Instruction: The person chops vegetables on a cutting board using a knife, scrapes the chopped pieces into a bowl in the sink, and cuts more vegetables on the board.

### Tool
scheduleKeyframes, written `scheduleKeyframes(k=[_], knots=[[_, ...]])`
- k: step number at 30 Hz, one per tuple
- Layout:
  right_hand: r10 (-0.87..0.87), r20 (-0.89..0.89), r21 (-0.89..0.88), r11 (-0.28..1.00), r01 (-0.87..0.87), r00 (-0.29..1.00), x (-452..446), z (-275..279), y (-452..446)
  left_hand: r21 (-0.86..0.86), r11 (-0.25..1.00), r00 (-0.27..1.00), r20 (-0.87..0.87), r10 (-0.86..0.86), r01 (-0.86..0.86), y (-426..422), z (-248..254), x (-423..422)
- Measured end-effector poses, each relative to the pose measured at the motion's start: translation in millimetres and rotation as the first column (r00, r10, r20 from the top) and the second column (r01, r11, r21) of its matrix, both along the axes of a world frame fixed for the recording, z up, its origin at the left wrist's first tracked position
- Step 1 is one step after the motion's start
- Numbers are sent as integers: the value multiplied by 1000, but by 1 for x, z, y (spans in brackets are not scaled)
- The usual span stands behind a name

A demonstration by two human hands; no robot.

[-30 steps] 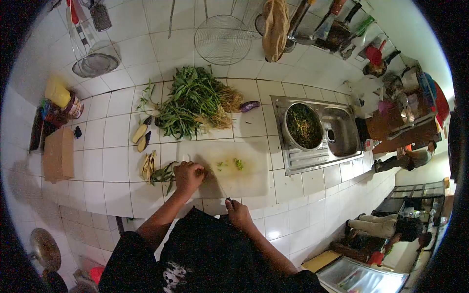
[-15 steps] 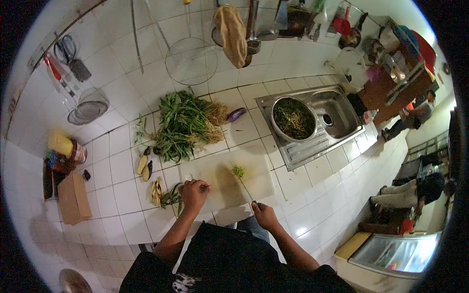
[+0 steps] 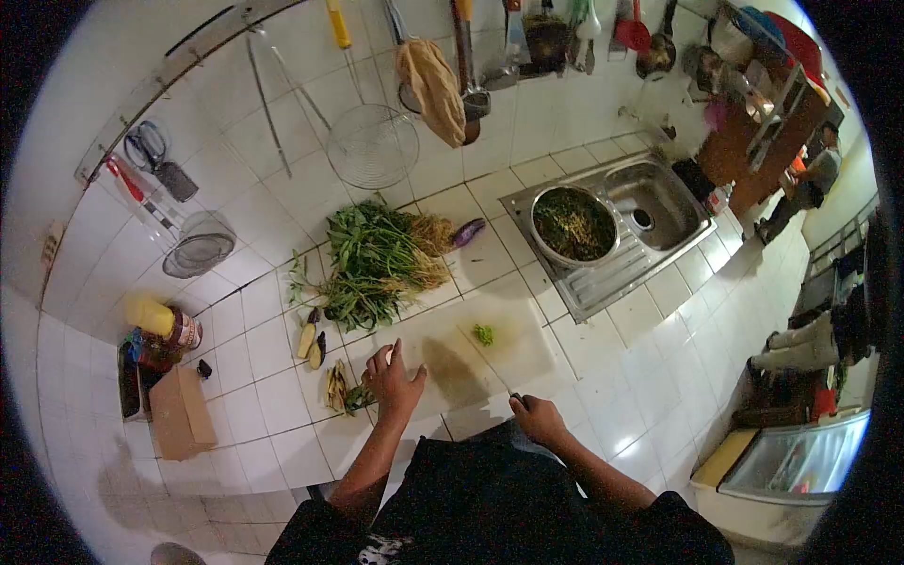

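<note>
Tiled counter [image 3: 287, 414], mid-frame: your right hand [image 3: 539, 421] grips a knife [image 3: 492, 368], your left hand [image 3: 394, 379] spreads empty-looking fingers, chopped greens [image 3: 483, 334] lie cut on the central cutting board [image 3: 535, 363], and the leafy bunch [image 3: 367, 268], upper centre, appears uncut.

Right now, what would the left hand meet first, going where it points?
Past the white rectangular cutting board, the left hand would probably meet the green leafy bunch, though hand height is unclear.
</note>
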State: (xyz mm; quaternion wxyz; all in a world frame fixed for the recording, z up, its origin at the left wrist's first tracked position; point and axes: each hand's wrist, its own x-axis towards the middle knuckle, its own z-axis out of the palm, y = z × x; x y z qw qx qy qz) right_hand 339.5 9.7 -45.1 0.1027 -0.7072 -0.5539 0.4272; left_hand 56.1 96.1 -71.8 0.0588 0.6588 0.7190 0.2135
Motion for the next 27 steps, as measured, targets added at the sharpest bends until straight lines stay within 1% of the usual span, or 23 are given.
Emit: scheduleKeyframes(k=[2, 3, 5, 6, 8, 9, 11, 12, 13, 15, 16, 17, 18, 19, 20, 22, 23, 24, 25, 26, 27], knots=[[26, -13, 21, 999, -26, 1000, 3, 6, 3, 10, 999, 990, -137, -35, 36, 5, -14, -3], [30, -19, 53, 998, -29, 999, 5, 8, 5, 18, 1000, 991, -130, -21, 24, 3, -14, 1], [38, -18, 93, 995, -36, 999, 11, 11, 10, 6, 998, 978, -199, -57, 59, 5, -14, 14], [31, -5, 115, 993, -31, 1000, 13, 11, 12, 17, 998, 980, -192, -53, 57, 7, -17, 16], [3, -2, 147, 989, -3, 1000, 20, 10, 15, -14, 996, 993, -80, -90, 89, 12, -25, 19], [-15, -14, 150, 989, 17, 1000, 23, 9, 14, -14, 995, 993, -73, -97, 96, 17, -21, 22], [-56, -40, 102, 993, 60, 998, 26, 21, 15, -23, 991, 989, -51, -136, 135, 15, -13, 26], [-57, -39, 90, 994, 60, 998, 28, 17, 10, 48, 991, 993, -2, -122, 122, 17, -17, 28], [-40, -28, 83, 996, 42, 999, 31, 10, 9, 42, 992, 993, -3, -116, 116, 15, -19, 25], [-4, 6, 74, 997, 4, 1000, 30, 9, 9, 83, 983, 986, 38, -165, 161, 15, -14, 18], [29, -7, 98, 995, -28, 1000, 29, 3, 6, 71, 990, 991, 48, -122, 119, 11, -9, 16], [56, -25, 121, 991, -53, 998, 27, -4, 4, 69, 991, 992, 33, -120, 117, 7, -3, 13], [51, -44, 121, 992, -45, 998, 26, -5, 5, 53, 996, 997, 7, -79, 79, 1, 2, 9], [120, -12, 89, 989, -119, 993, 25, -6, 5, 37, 998, 999, -19, -44, 45, -4, 6, 6], [189, 21, 57, 980, -190, 982, 26, -7, 7, 34, 998, 998, -35, -57, 58, -8, 7, 1], [162, -11, 65, 985, -161, 987, 28, -4, 9, 34, 999, 995, -97, 3, 0, -15, 2, -15], [152, -28, 71, 986, -150, 988, 28, -4, 11, 33, 999, 994, -112, 7, -3, -12, -2, -27], [163, -46, 69, 985, -159, 986, 28, -5, 16, 38, 996, 988, -123, 89, -85, -11, -11, -44], [148, -67, 60, 988, -145, 987, 30, -7, 18, 39, 985, 975, -136, 174, -170, -17, 0, -50], [136, -85, 49, 990, -132, 987, 33, -10, 18, -14, 957, 948, -139, 287, -291, -23, 8, -51], [154, -148, 84, 986, -143, 977, 37, -25, 19, -23, 951, 941, -156, 302, -309, -26, 6, -60]])
